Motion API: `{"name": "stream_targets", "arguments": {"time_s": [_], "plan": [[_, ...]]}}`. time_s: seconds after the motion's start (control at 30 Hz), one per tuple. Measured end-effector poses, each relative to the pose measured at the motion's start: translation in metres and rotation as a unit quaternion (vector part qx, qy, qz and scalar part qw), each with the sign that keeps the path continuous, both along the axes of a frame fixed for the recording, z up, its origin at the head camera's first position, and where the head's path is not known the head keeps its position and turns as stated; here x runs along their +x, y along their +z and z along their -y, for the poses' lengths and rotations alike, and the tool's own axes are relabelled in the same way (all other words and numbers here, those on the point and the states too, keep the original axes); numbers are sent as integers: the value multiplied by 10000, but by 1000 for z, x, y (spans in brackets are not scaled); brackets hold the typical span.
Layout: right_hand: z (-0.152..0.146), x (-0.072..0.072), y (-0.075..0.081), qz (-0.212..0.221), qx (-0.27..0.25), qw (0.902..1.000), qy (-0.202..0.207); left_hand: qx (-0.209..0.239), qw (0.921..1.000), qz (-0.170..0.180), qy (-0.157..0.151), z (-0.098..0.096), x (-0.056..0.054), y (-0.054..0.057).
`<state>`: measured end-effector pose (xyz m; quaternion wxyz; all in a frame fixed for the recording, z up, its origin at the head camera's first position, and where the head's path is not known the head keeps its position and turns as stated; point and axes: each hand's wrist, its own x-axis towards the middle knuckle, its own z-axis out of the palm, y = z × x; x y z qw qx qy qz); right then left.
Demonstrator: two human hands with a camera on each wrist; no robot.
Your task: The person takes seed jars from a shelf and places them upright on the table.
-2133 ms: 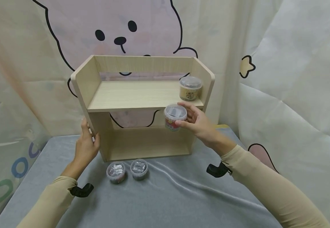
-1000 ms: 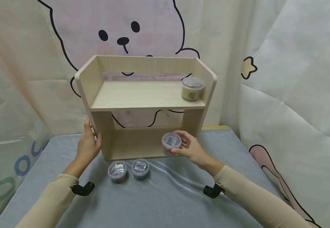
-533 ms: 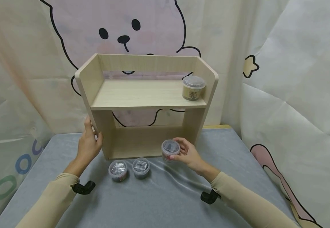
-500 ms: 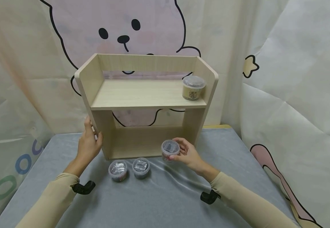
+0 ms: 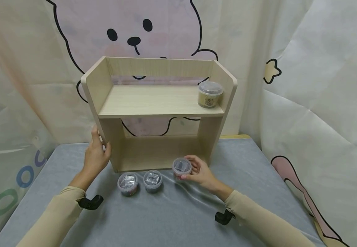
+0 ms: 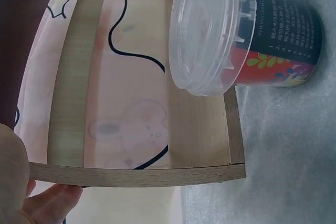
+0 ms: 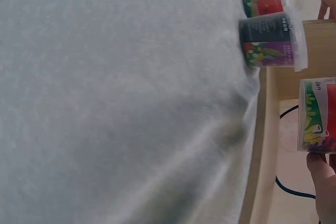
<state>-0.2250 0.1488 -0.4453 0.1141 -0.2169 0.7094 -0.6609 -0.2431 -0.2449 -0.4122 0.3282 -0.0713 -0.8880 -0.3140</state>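
Note:
My left hand [image 5: 95, 158] grips the left side panel of a two-tier wooden shelf [image 5: 149, 100], its fingers on the outside and thumb at the front edge. My right hand [image 5: 203, 175] holds a small lidded plastic tub [image 5: 181, 166] between thumb and fingers, upright in front of the shelf's lower right. In the right wrist view the held tub [image 7: 321, 115] shows a red and green printed label, with a fingertip at its base. Two similar tubs, one at left [image 5: 127, 183] and one beside it [image 5: 152, 180], stand on the cloth before the shelf.
A wider tub with a yellowish label [image 5: 210, 95] stands at the right end of the upper shelf board. Grey-blue cloth [image 5: 166, 219] with wrinkles covers the table. Printed curtains [image 5: 314, 103] hang close behind and at both sides.
My right hand has brought the tub down from near the upper board's front edge, toward me and slightly left, beside the two tubs. The left hand keeps its grip on the shelf.

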Motion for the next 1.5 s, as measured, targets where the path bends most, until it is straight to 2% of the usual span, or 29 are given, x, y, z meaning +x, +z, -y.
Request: {"name": "stream_targets", "arguments": {"time_s": [0.1,0.3,0.67,0.97,1.13,1.33,1.5], "plan": [[1,0,-7,108,-29,9999,5,11,10000,-18,-4,0,0,0],[3,-2,-22,-12,-59,10000,71,8,10000,-29,47,0,0,-1],[11,-4,-44,92,-165,9996,217,47,9999,-122,19,0,-1,-2],[12,-5,-46,58,109,9996,257,74,9997,-214,-21,-1,-2,-3],[11,-4,-46,19,371,9989,279,77,9998,-186,-27,-1,-3,-2],[11,-5,-45,-71,405,9986,321,136,9998,-169,-4,-2,-2,-1],[9,-5,-45,-92,744,9968,288,123,9999,-66,34,-2,-1,-2]]}}
